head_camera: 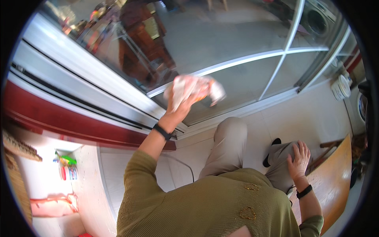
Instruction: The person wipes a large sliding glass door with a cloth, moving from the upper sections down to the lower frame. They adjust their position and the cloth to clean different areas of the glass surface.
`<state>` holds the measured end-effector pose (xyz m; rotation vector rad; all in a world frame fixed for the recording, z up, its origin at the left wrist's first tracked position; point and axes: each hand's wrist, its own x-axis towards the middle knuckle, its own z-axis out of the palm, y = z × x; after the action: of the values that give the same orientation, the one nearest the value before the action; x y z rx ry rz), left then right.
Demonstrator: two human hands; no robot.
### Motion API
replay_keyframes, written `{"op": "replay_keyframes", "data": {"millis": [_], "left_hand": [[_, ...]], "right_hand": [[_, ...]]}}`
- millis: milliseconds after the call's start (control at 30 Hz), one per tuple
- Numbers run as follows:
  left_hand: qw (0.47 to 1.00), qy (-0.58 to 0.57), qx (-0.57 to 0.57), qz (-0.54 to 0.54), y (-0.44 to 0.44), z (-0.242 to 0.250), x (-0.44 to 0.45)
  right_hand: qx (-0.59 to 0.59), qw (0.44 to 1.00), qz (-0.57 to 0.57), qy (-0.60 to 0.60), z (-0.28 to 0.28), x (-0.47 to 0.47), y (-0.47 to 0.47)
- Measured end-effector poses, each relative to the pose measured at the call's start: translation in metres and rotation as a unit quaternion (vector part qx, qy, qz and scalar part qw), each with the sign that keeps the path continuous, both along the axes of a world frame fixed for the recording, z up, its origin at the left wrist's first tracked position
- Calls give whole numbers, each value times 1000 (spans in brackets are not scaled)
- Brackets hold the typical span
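My left hand [181, 109] is closed on a crumpled white and orange cloth [192, 89], blurred at its edges. The cloth is against or just in front of the lower part of a glass door [228, 35] with white framing; whether it touches the pane I cannot tell. My right hand [299, 161] rests on my right knee with its fingers spread and nothing in it. Each wrist wears a black band.
A wooden table or bench [331, 180] stands close by my right arm. Beyond it are a white bucket [340, 87] and a front-loading machine [361, 106]. A dark red door frame [74, 124] runs along the left, with a jar [69, 173] on a ledge beyond it.
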<state>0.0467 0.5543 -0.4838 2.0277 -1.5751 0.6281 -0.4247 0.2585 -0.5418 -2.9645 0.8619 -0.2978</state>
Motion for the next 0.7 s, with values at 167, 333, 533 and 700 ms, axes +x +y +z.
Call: {"op": "replay_keyframes", "data": {"millis": [167, 333, 533, 700], "left_hand": [[988, -127, -73, 39, -107, 62, -17], [989, -142, -9, 28, -105, 15, -23], [984, -88, -16, 151, 33, -32, -10], [938, -161, -16, 306, 97, 25, -20]], "right_hand": [[-19, 1000, 5, 14, -5, 1, -4], [-34, 999, 12, 16, -9, -4, -7], [-23, 1000, 18, -3, -7, -12, -9], [-1, 1000, 18, 0, 0, -6, -7]]}}
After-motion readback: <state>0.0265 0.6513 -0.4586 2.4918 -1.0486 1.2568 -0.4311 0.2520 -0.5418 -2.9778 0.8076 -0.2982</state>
